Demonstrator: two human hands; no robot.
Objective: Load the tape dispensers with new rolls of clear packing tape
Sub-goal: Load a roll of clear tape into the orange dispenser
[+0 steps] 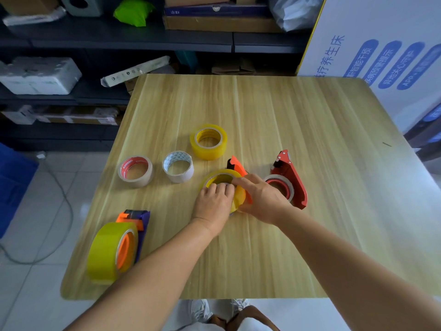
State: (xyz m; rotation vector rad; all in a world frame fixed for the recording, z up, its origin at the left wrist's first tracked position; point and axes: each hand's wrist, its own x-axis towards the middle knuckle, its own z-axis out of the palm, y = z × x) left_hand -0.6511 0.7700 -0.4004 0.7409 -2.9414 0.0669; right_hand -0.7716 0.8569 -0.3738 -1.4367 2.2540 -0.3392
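Both hands meet on a yellowish clear tape roll [238, 195] that sits in an orange dispenser [236, 164] at the table's middle. My left hand [213, 205] presses its fingers into the roll's core. My right hand [259, 198] grips the roll's right side and the dispenser under it. A red dispenser [292, 179] with a nearly used-up roll lies just right of my hands. At the front left lies a purple and orange dispenser [134, 219] carrying a full yellowish roll [107, 252]. A spare yellowish roll [208, 142] lies flat behind my hands.
Two more rolls lie flat on the wooden table [310, 235]: one with a red core [135, 171] and one with a white patterned core [178, 166]. Dark shelving with boxes stands behind the table. A white printed box [381, 56] stands at the right rear.
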